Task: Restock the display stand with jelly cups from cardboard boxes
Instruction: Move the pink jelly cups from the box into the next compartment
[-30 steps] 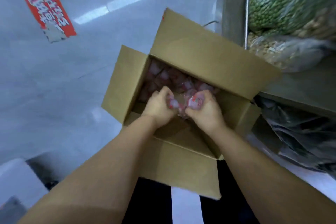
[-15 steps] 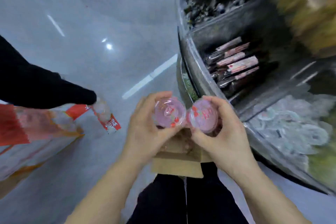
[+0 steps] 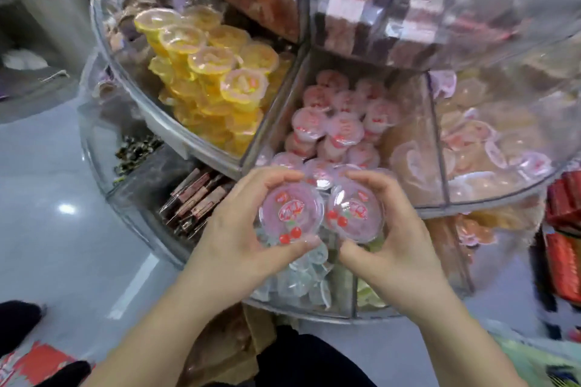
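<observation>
While the left hand [image 3: 232, 236] is curling its fingers round one pink jelly cup [image 3: 290, 212] and the right hand [image 3: 399, 239] is gripping a second cup [image 3: 355, 214], both are touching just outside the display stand's [image 3: 434, 212] front rim, below its pink-cup compartment [image 3: 333, 126].

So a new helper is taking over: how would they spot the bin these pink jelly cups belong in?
On the clear round display stand, look at the middle tier. The pink cup bin is the wedge just beyond the left hand and right hand. Its left neighbour holds yellow cups, its right neighbour peach-coloured ones.
</observation>
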Motion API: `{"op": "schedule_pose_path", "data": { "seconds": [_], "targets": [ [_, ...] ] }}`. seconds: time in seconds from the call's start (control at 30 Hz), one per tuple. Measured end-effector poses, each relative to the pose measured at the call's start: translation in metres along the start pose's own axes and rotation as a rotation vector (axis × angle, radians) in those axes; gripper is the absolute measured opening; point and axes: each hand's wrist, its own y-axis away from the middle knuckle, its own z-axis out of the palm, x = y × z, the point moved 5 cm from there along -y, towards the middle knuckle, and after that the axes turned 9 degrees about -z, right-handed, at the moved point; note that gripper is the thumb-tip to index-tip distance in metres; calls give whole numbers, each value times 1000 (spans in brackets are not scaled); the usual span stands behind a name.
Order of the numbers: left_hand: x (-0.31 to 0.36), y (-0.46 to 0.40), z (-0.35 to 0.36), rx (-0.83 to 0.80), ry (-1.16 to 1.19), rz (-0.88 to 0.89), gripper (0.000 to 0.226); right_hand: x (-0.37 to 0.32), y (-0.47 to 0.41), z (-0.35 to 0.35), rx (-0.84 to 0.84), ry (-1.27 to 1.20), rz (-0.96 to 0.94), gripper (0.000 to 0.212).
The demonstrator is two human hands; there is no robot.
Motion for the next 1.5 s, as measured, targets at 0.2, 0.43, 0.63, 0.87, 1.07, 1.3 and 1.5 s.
{"op": "schedule_pose_path", "data": {
  "seconds": [0.2, 0.43, 0.63, 0.87, 1.07, 1.3, 1.5],
  "targets": [
    [38, -76, 41, -2, -264, 174, 57, 45, -34, -80, 63, 199, 12, 55],
    [33, -115, 60, -97, -467, 110, 62, 66, -81, -73, -145, 692, -12, 64],
    [33, -93, 28, -39, -458, 157, 62, 75, -100, -53, -197, 769, 41, 64],
    [-4, -93, 24, -106, -752, -42, 65, 76, -90, -51, -116, 826, 102, 67],
    [-10, -100, 29, -85, -790, -57, 65, 76, -86, -52, -67, 830, 82, 25],
    [-9, -101, 29, -44, -856, -110, 49, 75, -88, -50, -47, 821, 53, 30],
    [-5, -91, 24, 16, -943, -71, 42, 57, -79, -55, 34, 678, -160, 33]
  ]
}}
